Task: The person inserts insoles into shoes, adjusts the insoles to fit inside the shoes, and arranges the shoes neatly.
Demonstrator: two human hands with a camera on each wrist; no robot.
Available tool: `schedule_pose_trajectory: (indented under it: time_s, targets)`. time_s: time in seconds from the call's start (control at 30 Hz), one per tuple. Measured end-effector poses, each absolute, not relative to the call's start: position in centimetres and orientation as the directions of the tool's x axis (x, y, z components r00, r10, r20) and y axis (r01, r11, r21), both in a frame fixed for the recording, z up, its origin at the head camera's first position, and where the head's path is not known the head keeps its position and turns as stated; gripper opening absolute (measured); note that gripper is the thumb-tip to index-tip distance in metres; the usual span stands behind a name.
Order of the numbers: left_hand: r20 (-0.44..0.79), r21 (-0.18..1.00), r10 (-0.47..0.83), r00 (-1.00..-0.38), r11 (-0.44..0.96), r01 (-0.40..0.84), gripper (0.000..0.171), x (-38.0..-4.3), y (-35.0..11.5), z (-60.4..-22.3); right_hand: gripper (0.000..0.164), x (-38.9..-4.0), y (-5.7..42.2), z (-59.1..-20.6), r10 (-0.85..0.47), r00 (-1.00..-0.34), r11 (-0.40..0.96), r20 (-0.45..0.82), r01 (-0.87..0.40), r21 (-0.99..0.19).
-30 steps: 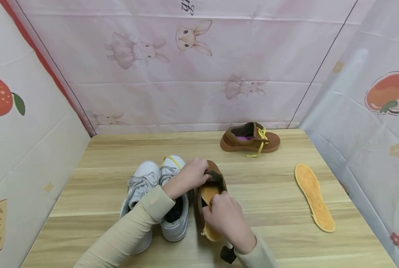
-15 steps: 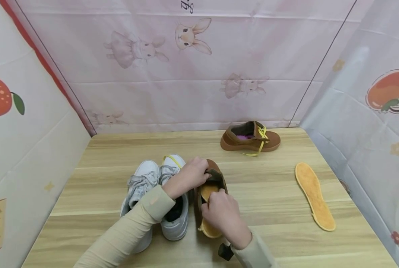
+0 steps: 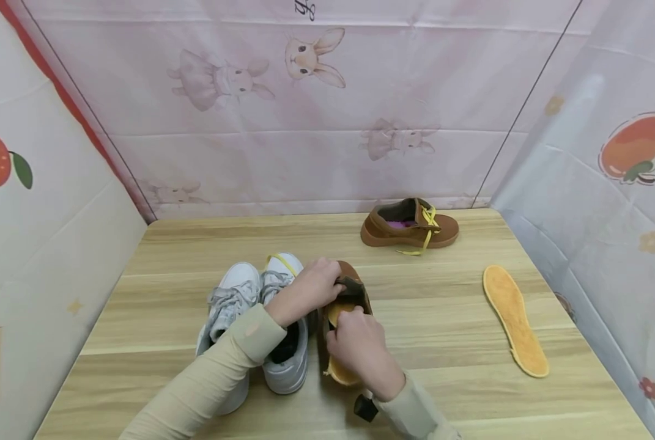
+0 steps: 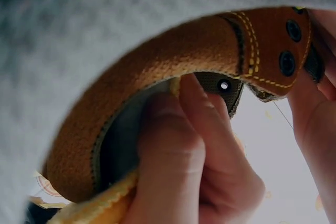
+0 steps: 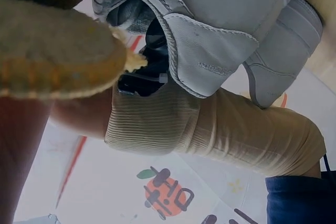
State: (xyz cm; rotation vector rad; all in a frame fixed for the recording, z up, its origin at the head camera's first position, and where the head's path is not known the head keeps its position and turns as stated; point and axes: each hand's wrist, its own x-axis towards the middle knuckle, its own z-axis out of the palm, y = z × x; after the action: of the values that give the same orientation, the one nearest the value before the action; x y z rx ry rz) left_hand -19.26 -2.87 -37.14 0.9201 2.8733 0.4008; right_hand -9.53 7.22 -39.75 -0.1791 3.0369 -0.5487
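Observation:
In the head view a brown shoe (image 3: 350,272) stands toe away at the middle of the table. My left hand (image 3: 316,284) grips the raised tongue area at its opening. Inside the shoe, my right hand (image 3: 359,343) pinches a yellow-orange insole (image 3: 342,373), whose heel end sticks up over the back of the shoe. The left wrist view shows the stitched collar (image 4: 157,53) and lace eyelets, with the right thumb and fingers (image 4: 170,150) reaching in on the insole. The insole's fuzzy end (image 5: 58,51) fills the left of the right wrist view. Its front part is hidden in the shoe.
Two white sneakers (image 3: 288,374) with grey laces stand left of the brown shoe, under the left forearm. A second brown shoe (image 3: 445,231) with yellow laces lies at the back edge. Another orange insole (image 3: 515,321) lies at the right. Printed cloth walls (image 3: 316,171) enclose the table.
My right hand has slid a little forward and left, moving the insole deeper into the shoe. The left hand keeps its hold in the same place.

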Motion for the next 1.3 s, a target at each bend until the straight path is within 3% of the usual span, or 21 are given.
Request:
schedule_pose_trajectory:
  time_s: [1.3]
  targets:
    - [-0.028,0.296,0.585,-0.811,0.779,0.552,0.03,-19.3,-2.9,-37.3,0.018,-11.9,7.1,-41.7,-0.097,-0.989,0.939,-0.108,-0.056,-0.34]
